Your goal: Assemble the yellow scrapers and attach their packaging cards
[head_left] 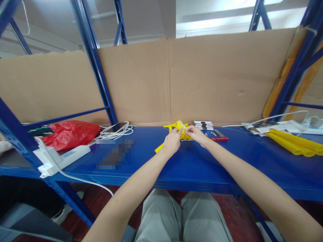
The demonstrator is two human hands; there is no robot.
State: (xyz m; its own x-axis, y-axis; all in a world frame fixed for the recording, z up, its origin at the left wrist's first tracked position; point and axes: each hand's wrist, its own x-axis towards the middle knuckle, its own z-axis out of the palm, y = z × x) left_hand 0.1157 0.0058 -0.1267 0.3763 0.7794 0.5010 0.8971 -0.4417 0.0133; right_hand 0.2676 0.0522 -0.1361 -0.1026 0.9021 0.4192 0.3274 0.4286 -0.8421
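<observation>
Both my hands reach to the middle of the blue shelf (pixel 196 164). Fingers of my left hand (pixel 172 143) press on a yellow piece with a white strip (pixel 180 125). At the right edge of this piece, my right hand (pixel 196 133) pinches with thumb and finger. More yellow parts (pixel 169 126) lie just behind, partly hidden by the hands. A flat yellow strip (pixel 158 148) sticks out to the left, below my left hand. Right of my right hand are a stack of white packets (pixel 203 125) and a red tool (pixel 220 138).
Rolled yellow sheets (pixel 294 143) and white cables lie at the right. To the left are a red plastic bag (pixel 73 132), a white power strip (pixel 75 155) and coiled white cable (pixel 116 131). Cardboard (pixel 227 77) stands behind, between blue posts. A shoe (pixel 62 213) shows at lower left.
</observation>
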